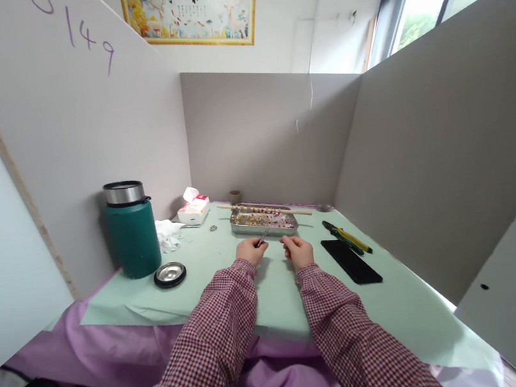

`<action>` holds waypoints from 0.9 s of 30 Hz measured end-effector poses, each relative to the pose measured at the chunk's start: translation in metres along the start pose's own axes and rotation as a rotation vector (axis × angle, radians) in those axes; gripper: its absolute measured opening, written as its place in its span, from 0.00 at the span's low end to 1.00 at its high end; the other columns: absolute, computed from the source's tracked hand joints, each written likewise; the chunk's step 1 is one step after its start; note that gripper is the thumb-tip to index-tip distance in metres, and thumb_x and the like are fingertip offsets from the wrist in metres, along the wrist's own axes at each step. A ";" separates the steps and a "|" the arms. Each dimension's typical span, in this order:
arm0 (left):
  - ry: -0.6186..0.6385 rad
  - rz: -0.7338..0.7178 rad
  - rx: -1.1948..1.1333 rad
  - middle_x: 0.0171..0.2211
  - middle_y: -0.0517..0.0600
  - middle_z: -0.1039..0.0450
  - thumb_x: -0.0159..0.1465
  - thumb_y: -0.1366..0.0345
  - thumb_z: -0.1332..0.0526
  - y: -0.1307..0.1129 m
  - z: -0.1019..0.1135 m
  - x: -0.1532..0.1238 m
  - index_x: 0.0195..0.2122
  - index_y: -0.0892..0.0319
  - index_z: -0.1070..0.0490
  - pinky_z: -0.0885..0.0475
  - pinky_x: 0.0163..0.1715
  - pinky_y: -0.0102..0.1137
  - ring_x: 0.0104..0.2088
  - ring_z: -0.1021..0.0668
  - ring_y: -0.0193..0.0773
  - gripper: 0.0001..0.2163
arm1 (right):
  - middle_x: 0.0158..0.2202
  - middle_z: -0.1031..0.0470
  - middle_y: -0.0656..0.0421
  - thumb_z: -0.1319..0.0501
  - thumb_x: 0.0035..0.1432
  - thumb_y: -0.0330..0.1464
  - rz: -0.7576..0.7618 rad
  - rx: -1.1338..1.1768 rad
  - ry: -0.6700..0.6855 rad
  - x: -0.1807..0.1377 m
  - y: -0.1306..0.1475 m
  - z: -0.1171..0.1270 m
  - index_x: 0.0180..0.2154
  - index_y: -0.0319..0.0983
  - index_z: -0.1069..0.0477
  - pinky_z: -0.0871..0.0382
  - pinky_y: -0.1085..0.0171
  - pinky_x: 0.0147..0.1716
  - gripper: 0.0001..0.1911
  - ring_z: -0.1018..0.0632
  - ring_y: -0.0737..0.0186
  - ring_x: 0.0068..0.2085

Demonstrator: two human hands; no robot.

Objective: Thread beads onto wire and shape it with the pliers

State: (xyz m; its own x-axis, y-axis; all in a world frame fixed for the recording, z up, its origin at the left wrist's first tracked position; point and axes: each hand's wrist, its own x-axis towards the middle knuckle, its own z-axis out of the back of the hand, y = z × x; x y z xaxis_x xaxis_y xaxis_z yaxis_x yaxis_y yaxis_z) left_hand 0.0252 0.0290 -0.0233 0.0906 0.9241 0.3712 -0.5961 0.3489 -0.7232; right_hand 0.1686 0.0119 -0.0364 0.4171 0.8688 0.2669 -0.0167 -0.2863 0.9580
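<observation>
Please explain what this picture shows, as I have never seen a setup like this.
There is no machine here: someone is working bare-handed. The single picture comes from a camera worn on that person's head, looking forward and down. The left hand holds a slim metal tool; the right hand is pinched shut, and I can't tell whether it holds anything. Beyond them on the table is a metal tray of small bits, with a rod lying over it. Pliers and a black slab lie to the right. A green flask, a round lid and a tissue pack are to the left.
</observation>
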 end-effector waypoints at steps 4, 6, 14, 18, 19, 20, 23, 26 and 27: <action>0.044 0.025 -0.057 0.19 0.45 0.33 0.52 0.58 0.44 -0.001 0.001 -0.001 0.28 0.61 0.25 0.42 0.24 0.24 0.23 0.34 0.31 0.13 | 0.15 0.37 0.64 0.39 0.40 0.42 -0.048 0.039 -0.013 -0.001 0.003 -0.001 0.23 0.34 0.29 0.49 0.72 0.11 0.15 0.39 0.74 0.14; 0.059 0.021 -0.074 0.19 0.45 0.33 0.52 0.57 0.44 -0.001 0.001 -0.001 0.29 0.61 0.25 0.41 0.25 0.24 0.24 0.33 0.31 0.13 | 0.14 0.38 0.65 0.39 0.40 0.40 -0.069 0.069 -0.021 -0.001 0.004 -0.001 0.21 0.35 0.31 0.50 0.72 0.11 0.13 0.39 0.74 0.13; 0.058 0.012 -0.080 0.19 0.45 0.33 0.52 0.57 0.44 -0.002 0.002 -0.001 0.27 0.61 0.26 0.40 0.25 0.24 0.24 0.33 0.31 0.13 | 0.13 0.39 0.66 0.39 0.39 0.37 -0.096 0.071 -0.025 -0.001 0.005 -0.001 0.19 0.35 0.32 0.51 0.73 0.10 0.11 0.40 0.75 0.12; 0.065 0.010 -0.074 0.20 0.46 0.33 0.52 0.57 0.44 -0.003 0.003 -0.002 0.28 0.62 0.25 0.40 0.25 0.25 0.24 0.33 0.32 0.14 | 0.13 0.39 0.66 0.39 0.39 0.37 -0.113 0.074 -0.030 -0.001 0.005 -0.001 0.19 0.35 0.32 0.52 0.72 0.10 0.10 0.41 0.75 0.12; 0.064 0.008 -0.070 0.20 0.46 0.32 0.52 0.57 0.44 -0.003 0.003 -0.002 0.28 0.62 0.25 0.40 0.25 0.25 0.24 0.33 0.32 0.14 | 0.13 0.39 0.66 0.39 0.39 0.37 -0.115 0.075 -0.031 -0.001 0.005 -0.001 0.19 0.35 0.32 0.52 0.72 0.10 0.10 0.41 0.75 0.12; 0.064 0.007 -0.067 0.20 0.46 0.32 0.52 0.57 0.44 -0.003 0.003 -0.002 0.28 0.62 0.25 0.40 0.25 0.25 0.24 0.33 0.32 0.14 | 0.12 0.39 0.66 0.40 0.39 0.37 -0.115 0.076 -0.031 -0.001 0.005 -0.001 0.18 0.35 0.32 0.52 0.72 0.10 0.10 0.41 0.75 0.12; 0.053 -0.002 -0.049 0.21 0.46 0.32 0.52 0.57 0.44 -0.002 0.003 -0.001 0.29 0.62 0.25 0.41 0.25 0.25 0.24 0.33 0.32 0.14 | 0.12 0.39 0.66 0.40 0.39 0.37 -0.111 0.071 -0.035 -0.001 0.005 -0.001 0.18 0.36 0.32 0.52 0.72 0.10 0.10 0.41 0.75 0.12; 0.038 -0.005 -0.024 0.21 0.46 0.32 0.52 0.57 0.44 -0.002 0.002 -0.001 0.28 0.61 0.25 0.41 0.25 0.25 0.24 0.34 0.31 0.14 | 0.12 0.39 0.66 0.40 0.39 0.37 -0.105 0.068 -0.042 0.000 0.003 -0.001 0.19 0.36 0.32 0.51 0.72 0.10 0.10 0.41 0.74 0.12; 0.037 -0.005 -0.020 0.21 0.46 0.32 0.53 0.57 0.44 -0.002 0.002 -0.001 0.28 0.61 0.25 0.41 0.25 0.25 0.24 0.34 0.31 0.14 | 0.12 0.39 0.66 0.40 0.39 0.37 -0.102 0.065 -0.044 0.001 0.003 -0.001 0.19 0.36 0.32 0.51 0.71 0.10 0.10 0.41 0.74 0.12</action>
State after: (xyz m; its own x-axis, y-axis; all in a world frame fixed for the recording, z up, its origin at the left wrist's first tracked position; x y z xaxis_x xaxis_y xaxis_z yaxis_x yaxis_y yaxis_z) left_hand 0.0247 0.0273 -0.0215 0.1232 0.9272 0.3538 -0.5792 0.3567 -0.7330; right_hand 0.1682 0.0119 -0.0334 0.4529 0.8766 0.1624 0.0865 -0.2245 0.9706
